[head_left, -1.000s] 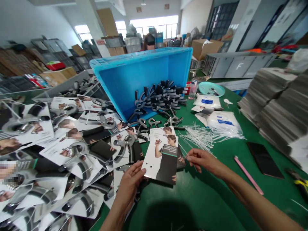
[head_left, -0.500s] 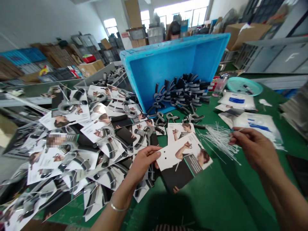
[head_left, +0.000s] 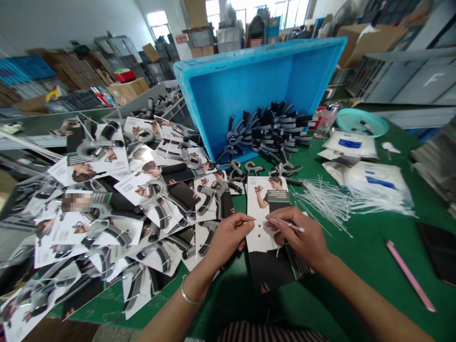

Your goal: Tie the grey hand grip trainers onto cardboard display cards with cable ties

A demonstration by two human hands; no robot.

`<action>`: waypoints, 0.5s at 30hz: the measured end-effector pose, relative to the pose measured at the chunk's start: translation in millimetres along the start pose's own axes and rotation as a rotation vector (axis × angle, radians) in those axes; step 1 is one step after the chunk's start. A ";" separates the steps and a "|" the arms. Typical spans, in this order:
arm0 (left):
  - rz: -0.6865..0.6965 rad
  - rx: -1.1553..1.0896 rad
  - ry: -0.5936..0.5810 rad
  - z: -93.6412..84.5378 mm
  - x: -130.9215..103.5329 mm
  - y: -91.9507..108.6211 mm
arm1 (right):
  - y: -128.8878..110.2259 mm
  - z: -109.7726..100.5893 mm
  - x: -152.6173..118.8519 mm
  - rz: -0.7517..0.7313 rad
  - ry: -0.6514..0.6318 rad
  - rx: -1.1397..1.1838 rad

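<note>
A printed card (head_left: 258, 242) with punched holes lies in front of me, over another card showing a person (head_left: 263, 190). My left hand (head_left: 233, 235) is closed at its left edge, thumb and forefinger pinching it. My right hand (head_left: 299, 232) is closed on a thin white cable tie (head_left: 290, 223), above the card's right side. The fingertips of both hands are a short gap apart. White cable ties (head_left: 326, 204) lie loose beyond my right hand. Carded hand grippers (head_left: 156, 199) are piled on the left.
A blue crate (head_left: 245, 85) lies tipped on its side, black-grey hand grippers (head_left: 270, 128) spilling out. On the right are plastic bags (head_left: 379, 183), a teal plate (head_left: 361, 121), a pink pen-like stick (head_left: 409, 275) and a dark flat object (head_left: 438, 251). A person (head_left: 255, 33) is behind the crate.
My right hand has come left from the cable ties to the card. The card has turned more upright towards me and lies lower. A pink stick now shows at right.
</note>
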State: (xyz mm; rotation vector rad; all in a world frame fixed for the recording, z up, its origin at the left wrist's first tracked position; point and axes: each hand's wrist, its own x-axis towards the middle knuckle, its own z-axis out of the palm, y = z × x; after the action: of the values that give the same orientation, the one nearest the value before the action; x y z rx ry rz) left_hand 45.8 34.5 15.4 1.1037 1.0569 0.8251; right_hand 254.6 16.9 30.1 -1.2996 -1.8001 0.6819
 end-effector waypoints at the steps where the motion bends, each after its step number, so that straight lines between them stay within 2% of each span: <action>1: 0.007 0.005 0.001 0.9 0.6 -0.3 | 1.3 0.4 0.3 -0.025 -0.032 -0.013; 7: 0.024 0.042 -0.034 7.5 -1.4 8.5 | 2.3 3.0 7.6 -0.220 -0.136 -0.004; 9: 0.013 0.045 -0.063 9.1 -4.4 13.0 | 2.1 0.9 7.1 -0.158 -0.212 0.044; 12: -0.007 0.021 -0.098 10.0 -8.1 13.6 | 2.0 -4.4 0.9 0.018 -0.355 0.175; 15: -0.059 -0.054 -0.096 9.2 -11.2 2.6 | 3.2 -8.4 -8.1 0.131 -0.355 0.214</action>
State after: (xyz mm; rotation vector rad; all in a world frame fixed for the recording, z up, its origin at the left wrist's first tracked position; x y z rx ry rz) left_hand 51.1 22.2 21.5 1.0514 0.9771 0.7431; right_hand 264.7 10.0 29.7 -1.2146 -1.8636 1.2069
